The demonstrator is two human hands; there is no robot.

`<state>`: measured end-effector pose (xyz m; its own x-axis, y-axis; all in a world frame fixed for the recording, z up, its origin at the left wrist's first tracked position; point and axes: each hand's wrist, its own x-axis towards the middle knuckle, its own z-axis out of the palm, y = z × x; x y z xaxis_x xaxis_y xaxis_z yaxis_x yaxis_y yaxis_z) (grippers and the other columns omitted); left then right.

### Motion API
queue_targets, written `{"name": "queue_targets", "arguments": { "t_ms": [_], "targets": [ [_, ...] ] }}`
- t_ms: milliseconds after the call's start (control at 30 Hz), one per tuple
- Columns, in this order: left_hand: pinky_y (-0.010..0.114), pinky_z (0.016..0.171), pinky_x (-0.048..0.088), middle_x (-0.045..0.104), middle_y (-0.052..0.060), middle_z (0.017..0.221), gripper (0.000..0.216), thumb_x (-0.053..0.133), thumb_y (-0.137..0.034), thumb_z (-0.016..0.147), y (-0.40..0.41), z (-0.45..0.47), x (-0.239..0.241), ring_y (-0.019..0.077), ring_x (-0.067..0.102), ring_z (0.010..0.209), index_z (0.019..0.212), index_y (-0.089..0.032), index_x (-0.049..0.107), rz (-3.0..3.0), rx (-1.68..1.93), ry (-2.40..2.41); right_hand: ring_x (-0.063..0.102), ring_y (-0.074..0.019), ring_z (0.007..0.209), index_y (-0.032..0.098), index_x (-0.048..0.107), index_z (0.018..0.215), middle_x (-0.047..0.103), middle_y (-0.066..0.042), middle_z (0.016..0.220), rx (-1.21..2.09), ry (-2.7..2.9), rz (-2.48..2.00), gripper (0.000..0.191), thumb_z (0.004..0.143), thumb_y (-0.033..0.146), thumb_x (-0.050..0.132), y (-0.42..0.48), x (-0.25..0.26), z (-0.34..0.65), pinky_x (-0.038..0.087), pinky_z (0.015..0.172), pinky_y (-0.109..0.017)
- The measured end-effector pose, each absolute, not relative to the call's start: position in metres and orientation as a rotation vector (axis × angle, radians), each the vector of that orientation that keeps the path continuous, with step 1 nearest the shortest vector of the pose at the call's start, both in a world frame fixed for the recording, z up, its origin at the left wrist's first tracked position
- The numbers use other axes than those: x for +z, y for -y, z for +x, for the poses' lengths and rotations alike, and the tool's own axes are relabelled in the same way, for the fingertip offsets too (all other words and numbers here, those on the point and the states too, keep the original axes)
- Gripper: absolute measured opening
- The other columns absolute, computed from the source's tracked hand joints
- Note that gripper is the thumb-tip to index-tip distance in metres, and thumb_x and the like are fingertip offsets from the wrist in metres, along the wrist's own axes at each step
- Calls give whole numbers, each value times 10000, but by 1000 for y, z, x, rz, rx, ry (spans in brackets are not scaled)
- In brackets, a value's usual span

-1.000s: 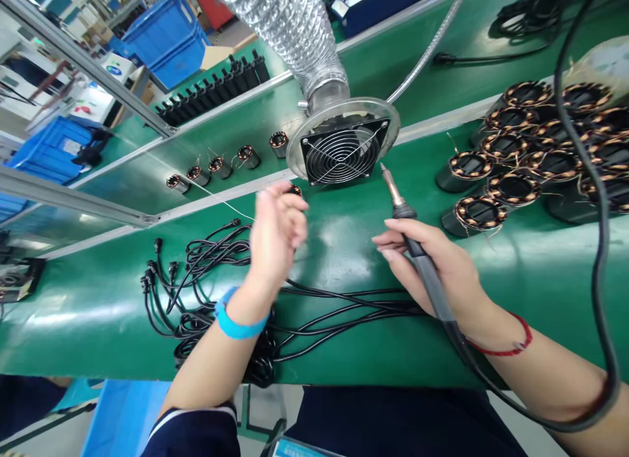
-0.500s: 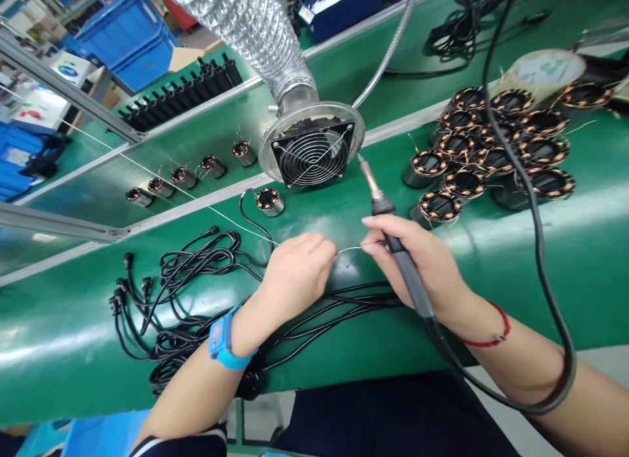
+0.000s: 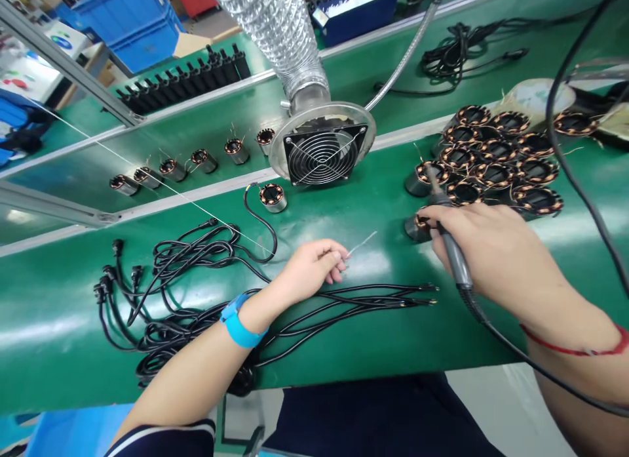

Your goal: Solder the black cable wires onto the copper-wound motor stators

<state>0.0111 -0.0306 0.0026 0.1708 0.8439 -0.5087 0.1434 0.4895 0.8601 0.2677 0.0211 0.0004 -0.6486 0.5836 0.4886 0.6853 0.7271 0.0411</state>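
My left hand (image 3: 312, 267) is closed, pinching a thin solder wire (image 3: 364, 241) whose short free end points up and right. The line of the wire runs off to the upper left, past the cables. My right hand (image 3: 511, 257) grips a soldering iron (image 3: 458, 260) by its handle, with the tip up in front of a wound motor stator (image 3: 417, 181); whether it touches cannot be told. Partly under the right fingers stands another stator (image 3: 415, 229). One single stator (image 3: 273, 198) sits beyond my left hand, near a cable end.
A round-hooded fume fan (image 3: 322, 157) on a foil duct (image 3: 289, 44) hangs over the bench. Black cables (image 3: 196, 260) lie coiled at left, their stripped ends below my hands. Several stators (image 3: 494, 175) are grouped at right; others (image 3: 171, 169) line the back ledge.
My right hand has moved right with the soldering iron, away from the wire, to the stators. My left hand has turned and keeps the solder wire. The view has shifted slightly.
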Motion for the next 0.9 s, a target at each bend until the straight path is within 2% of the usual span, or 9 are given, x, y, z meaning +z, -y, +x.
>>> {"name": "queue_targets", "arguments": {
  "t_ms": [67, 167, 233, 333, 433, 600, 733, 900],
  "targets": [
    [165, 475, 327, 526, -52, 579, 103, 519, -103, 865, 27, 11, 1, 44, 445, 465, 798, -132, 592, 878, 765, -1397, 568, -223, 625, 150, 597, 1066, 666, -82, 747, -202, 2502, -918, 195, 909, 197, 491, -15, 3, 251, 396, 598, -359],
    [166, 438, 211, 378, -93, 522, 136, 534, -214, 911, 22, 8, 0, 35, 308, 433, 817, -131, 587, 790, 908, -1416, 585, -176, 610, 151, 581, 1078, 698, -48, 802, 35, 2534, -846, 193, 920, 154, 470, -2, 8, 225, 422, 603, -316],
    [178, 435, 164, 339, -102, 525, 150, 545, -255, 913, 19, 5, 0, 33, 256, 427, 843, -130, 590, 754, 921, -1389, 605, -165, 655, 169, 572, 1105, 707, -32, 852, 147, 2512, -801, 225, 914, 127, 459, 6, 8, 212, 444, 631, -298],
    [198, 434, 121, 374, -90, 552, 113, 558, -208, 876, 14, 0, 0, 24, 220, 420, 868, -118, 626, 752, 840, -1361, 635, -198, 786, 163, 552, 1165, 699, -64, 939, 189, 2459, -855, 268, 913, 143, 465, 14, 4, 201, 480, 702, -321],
    [221, 427, 116, 473, -49, 625, 203, 507, -213, 864, 11, -5, 2, 26, 239, 417, 866, -111, 683, 792, 687, -1317, 637, -256, 908, 126, 528, 1206, 679, -125, 1032, 197, 2447, -941, 308, 912, 220, 525, 16, -5, 197, 510, 740, -369],
    [207, 514, 244, 554, -33, 618, 107, 564, -125, 733, 9, -6, 5, 50, 369, 536, 662, -123, 643, 951, 539, -1356, 626, -265, 906, 95, 533, 1195, 669, -142, 994, 216, 2414, -895, 328, 900, 232, 569, 13, -18, 194, 545, 769, -388],
    [216, 543, 256, 576, -36, 616, 101, 632, -223, 698, 11, -8, 1, 51, 376, 549, 650, -134, 630, 943, 640, -1319, 638, -244, 913, 131, 538, 1178, 670, -121, 1012, 313, 2417, -812, 294, 897, 216, 558, 10, -21, 197, 563, 778, -371],
    [235, 463, 118, 544, -35, 587, 302, 728, -407, 630, 11, -7, -5, 22, 269, 438, 679, -126, 630, 848, 701, -1147, 663, -236, 946, 144, 510, 1234, 671, -120, 1072, 452, 2367, -828, 357, 891, 221, 572, 12, -21, 199, 584, 779, -363]
  ]
}}
